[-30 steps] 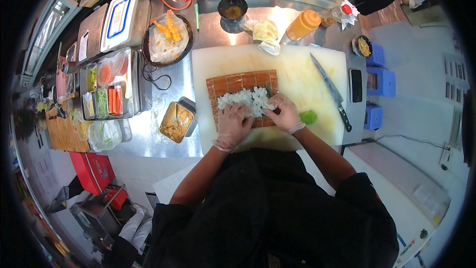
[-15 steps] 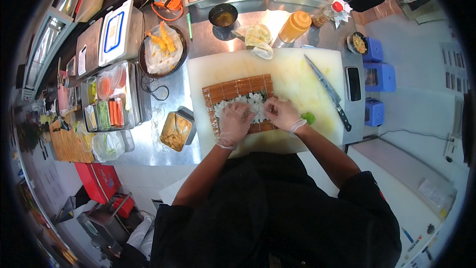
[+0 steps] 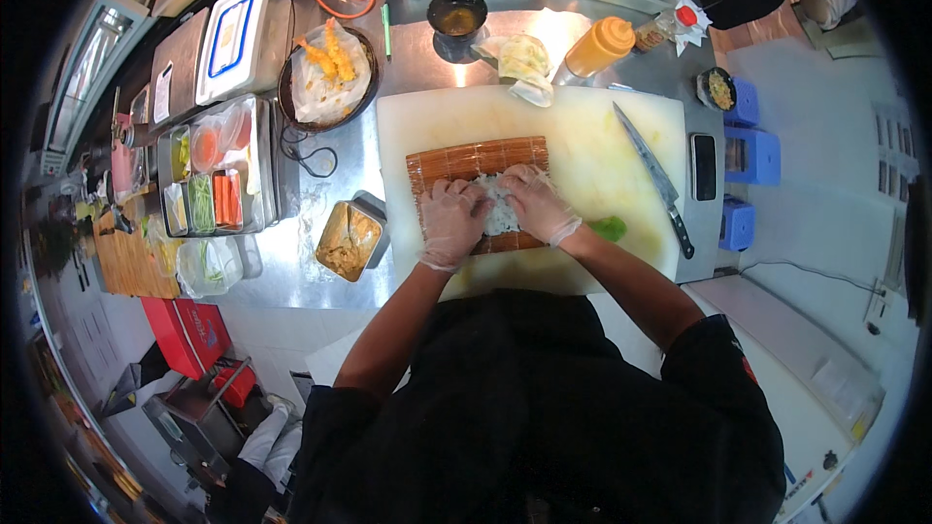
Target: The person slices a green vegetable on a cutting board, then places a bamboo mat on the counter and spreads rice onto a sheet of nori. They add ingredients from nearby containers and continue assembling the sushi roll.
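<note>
A bamboo rolling mat (image 3: pixel 476 153), apparently wrapped in clear film, lies on the white cutting board (image 3: pixel 602 267). White sushi rice (image 3: pixel 501 215) is spread across it; my hands cover both ends. My left hand (image 3: pixel 453 221), in a clear plastic glove, bends its fingers down onto the rice's left part. From the other side my right hand (image 3: pixel 537 204), gloved the same way, presses curled fingertips into the rice. What lies under the fingers is hidden. A green lump (image 3: pixel 609 228) sits on the board beside my right wrist.
Right of the mat lies a knife (image 3: pixel 655 170), with a phone (image 3: pixel 703 167) beyond the board. A squeeze bottle (image 3: pixel 599 47) and a dark bowl (image 3: pixel 456 15) stand behind. Leftward are a tub of tan filling (image 3: pixel 348 241), fried pieces on a plate (image 3: pixel 330 73) and a vegetable tray (image 3: pixel 218 170).
Both hands have settled lower and closer onto the rice, covering more of it. The whole view has shifted slightly, so the board appears further right.
</note>
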Available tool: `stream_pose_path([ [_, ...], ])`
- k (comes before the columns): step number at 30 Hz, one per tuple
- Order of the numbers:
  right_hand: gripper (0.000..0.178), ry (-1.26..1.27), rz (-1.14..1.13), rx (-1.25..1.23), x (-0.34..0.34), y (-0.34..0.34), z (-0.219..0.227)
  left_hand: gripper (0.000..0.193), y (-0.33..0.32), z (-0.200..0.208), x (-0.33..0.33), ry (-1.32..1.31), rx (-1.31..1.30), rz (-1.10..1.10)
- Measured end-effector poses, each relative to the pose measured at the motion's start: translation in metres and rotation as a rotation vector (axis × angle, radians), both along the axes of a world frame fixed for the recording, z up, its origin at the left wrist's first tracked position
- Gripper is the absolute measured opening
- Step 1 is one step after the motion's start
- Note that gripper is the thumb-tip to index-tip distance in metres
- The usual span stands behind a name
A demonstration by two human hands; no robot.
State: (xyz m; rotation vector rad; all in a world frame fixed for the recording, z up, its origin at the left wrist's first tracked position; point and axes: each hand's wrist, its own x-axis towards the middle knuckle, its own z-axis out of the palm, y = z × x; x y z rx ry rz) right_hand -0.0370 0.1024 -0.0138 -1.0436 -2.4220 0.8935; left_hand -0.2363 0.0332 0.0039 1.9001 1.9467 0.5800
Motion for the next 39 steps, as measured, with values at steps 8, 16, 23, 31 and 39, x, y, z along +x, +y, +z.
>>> stream_pose_path([
  [8, 0.016, -0.008, -0.225, -0.392, 0.004, 0.024, 0.025, 0.021, 0.004, 0.005, 0.002, 0.066, -0.054, -0.015],
  [16, 0.021, 0.024, -0.475, -0.404, 0.018, 0.011, 0.02, 0.024, 0.016, 0.003, 0.025, 0.104, -0.008, 0.08],
  [23, 0.02, 0.058, -0.364, -0.323, 0.026, 0.023, 0.012, 0.017, 0.014, -0.011, 0.034, 0.145, 0.069, -0.173],
  [31, 0.018, 0.077, -0.361, -0.05, 0.031, 0.006, 0.007, 0.015, 0.041, 0.006, 0.052, -0.046, -0.119, 0.029],
  [39, 0.021, -0.157, -0.422, -0.648, 0.026, 0.045, 0.044, 0.019, 0.022, -0.016, 0.023, -0.149, 0.093, -0.135],
])
